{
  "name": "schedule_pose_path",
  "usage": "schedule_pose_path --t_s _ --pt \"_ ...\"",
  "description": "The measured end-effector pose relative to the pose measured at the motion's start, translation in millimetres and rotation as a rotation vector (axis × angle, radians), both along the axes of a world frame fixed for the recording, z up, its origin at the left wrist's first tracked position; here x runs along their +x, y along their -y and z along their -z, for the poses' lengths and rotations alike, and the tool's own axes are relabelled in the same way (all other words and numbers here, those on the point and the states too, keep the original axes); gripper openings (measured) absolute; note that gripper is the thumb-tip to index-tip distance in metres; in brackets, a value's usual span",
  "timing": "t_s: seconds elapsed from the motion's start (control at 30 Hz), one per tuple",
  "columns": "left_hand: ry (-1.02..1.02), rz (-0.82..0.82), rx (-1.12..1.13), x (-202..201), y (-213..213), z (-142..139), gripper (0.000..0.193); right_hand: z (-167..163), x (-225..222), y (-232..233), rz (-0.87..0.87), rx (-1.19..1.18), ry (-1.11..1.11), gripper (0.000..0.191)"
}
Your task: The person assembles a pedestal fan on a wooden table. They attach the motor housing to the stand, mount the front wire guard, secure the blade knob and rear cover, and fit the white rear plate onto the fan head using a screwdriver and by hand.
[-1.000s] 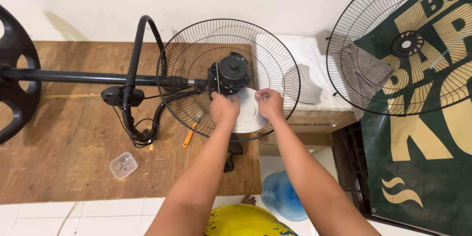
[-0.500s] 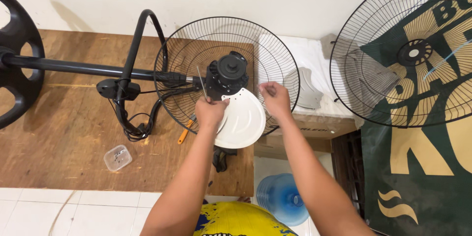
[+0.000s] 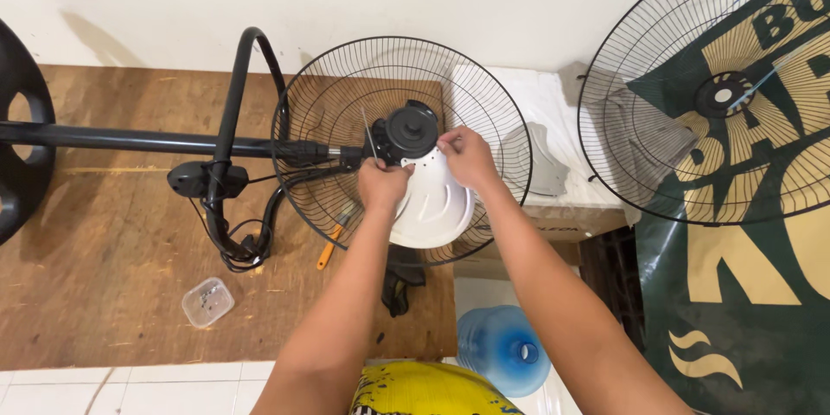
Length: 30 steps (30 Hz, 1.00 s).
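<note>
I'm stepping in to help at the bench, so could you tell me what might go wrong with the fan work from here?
1. Both the left hand and right hand work inside the rear fan guard; fingers could scrape on its thin wires.
2. The white round cover is held only at its upper edge and might slip.
3. The small clear container sits near the wooden tabletop edge and could be knocked off.

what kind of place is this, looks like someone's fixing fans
Probably a small fan repair workshop or home work corner. A stand fan lies dismantled on a worn wooden table, a loose wire fan guard leans nearby, and a small container of parts sits on the table.
</note>
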<state>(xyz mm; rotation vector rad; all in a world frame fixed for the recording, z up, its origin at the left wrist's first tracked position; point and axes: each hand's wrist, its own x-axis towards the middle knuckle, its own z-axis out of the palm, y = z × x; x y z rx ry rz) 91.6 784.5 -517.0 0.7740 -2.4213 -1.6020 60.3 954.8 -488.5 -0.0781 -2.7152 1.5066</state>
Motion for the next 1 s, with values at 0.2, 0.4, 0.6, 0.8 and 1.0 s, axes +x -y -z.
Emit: schedule_pose_path --t_s 0.2,0.4,0.6,0.8,1.0 --pt "-0.035 0.116 0.232 -14.4 18.5 0.6 0.049 -3.5 13.1 19.4 0.059 0.036 -0.078 0.011" --pt "0.106 0.081 0.278 -20.9 24.5 -9.9 0.046 0.0 23.4 33.2 0.079 0.083 -0.226 0.007" --pt "-0.054 0.148 0.51 -18.9 26.2 -11.3 0.047 0.9 27.0 38.5 0.108 0.104 -0.226 0.008" --pt "0.032 0.158 0.577 -18.5 35.8 -16.6 0.038 -2.5 30.9 41.9 0.093 0.061 -0.246 0.008" --pt "0.055 0.094 0.378 -14.5 35.1 -26.1 0.04 8.6 30.2 34.3 0.139 -0.062 -0.11 0.01"
